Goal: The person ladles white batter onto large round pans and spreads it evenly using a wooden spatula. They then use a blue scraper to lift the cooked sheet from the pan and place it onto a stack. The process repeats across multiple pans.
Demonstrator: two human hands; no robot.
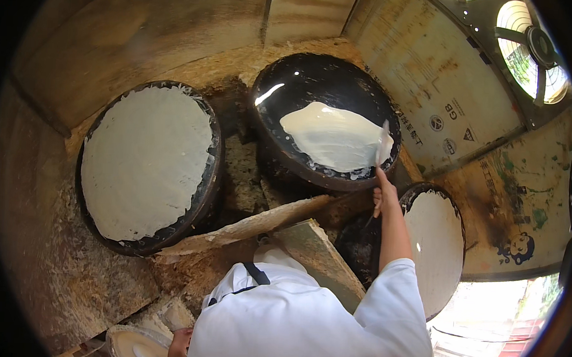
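Observation:
My right hand (385, 195) grips the handle of a flat spreader (383, 143). Its pale blade rests at the right side of a pool of creamy batter (335, 137). That batter covers the nearer part of a round black griddle (326, 80), whose far part shows bare and shiny. Low in the view, my left hand (179, 344) is beside the rim of a basin (116, 334) of pale liquid. My shirt hides part of this hand, so its fingers are unclear.
At the left, a second round griddle (214, 170) bears a wide pale sheet (145, 163). Another pale-coated griddle (433, 252) stands at my right. Boards (320, 261) lean between me and the griddles. Panel walls (429, 74) enclose the area, with a fan (540, 46) at upper right.

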